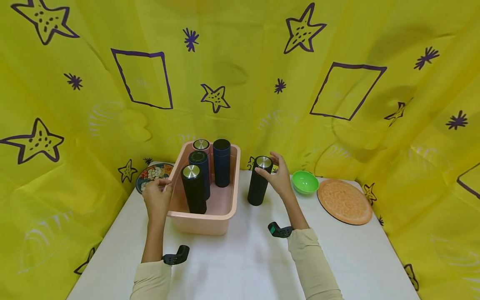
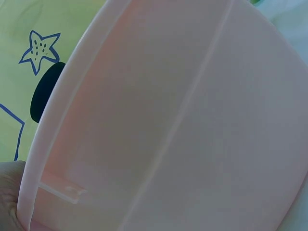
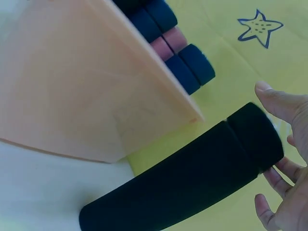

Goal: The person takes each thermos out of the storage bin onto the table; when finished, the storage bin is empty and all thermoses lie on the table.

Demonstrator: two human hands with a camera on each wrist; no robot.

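The black flask (image 1: 259, 181) stands upright on the white surface (image 1: 243, 258), just right of the pink tub (image 1: 204, 221) and apart from it. The right hand (image 1: 278, 177) cups its top, fingers curled about the steel-capped end (image 1: 264, 162); the right wrist view shows the fingertips (image 3: 269, 94) spread near the cap, so whether they truly press it I cannot tell. The left hand (image 1: 157, 198) grips the tub's left rim, likely to steady the light plastic tub. Four more flasks stand upright inside, packed close: a black one (image 1: 194, 189) in front, two dark blue (image 1: 221, 162) and a pink one (image 1: 201, 146) behind. All are slim matte cylinders. Right of the flask lie a glossy green bowl (image 1: 305, 182) and a round, embossed orange plate (image 1: 345, 201); a patterned plate (image 1: 151, 174) sits left of the tub.
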